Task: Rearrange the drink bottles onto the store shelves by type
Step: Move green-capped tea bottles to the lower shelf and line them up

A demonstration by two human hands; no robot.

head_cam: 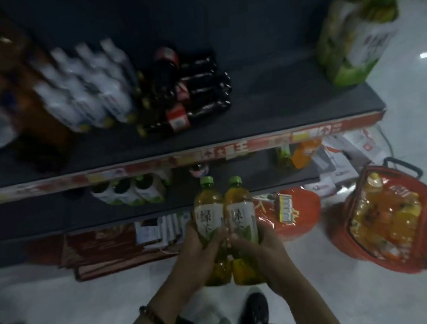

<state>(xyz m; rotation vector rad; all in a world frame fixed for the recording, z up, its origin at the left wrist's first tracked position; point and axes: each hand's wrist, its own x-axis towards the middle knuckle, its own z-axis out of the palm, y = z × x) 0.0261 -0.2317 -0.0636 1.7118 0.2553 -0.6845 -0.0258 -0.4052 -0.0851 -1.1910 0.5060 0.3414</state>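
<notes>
I hold two green-tea bottles upright and side by side in front of the lower shelf (273, 182). My left hand (202, 250) grips the left bottle (208, 214) round its lower half. My right hand (256, 248) grips the right bottle (238, 211) the same way. Both bottles have green caps and white labels. More green-tea bottles (132, 189) stand on the lower shelf to the left. On the upper shelf (279, 104) stand white-labelled bottles (90, 90) and dark bottles (188, 91) lying on their sides.
A red shopping basket (390, 216) full of orange drink bottles sits on the floor at the right. A red bag (294, 211) and flat cartons (111, 248) lie under the shelf. A green multipack (356, 35) stands at the upper shelf's right end.
</notes>
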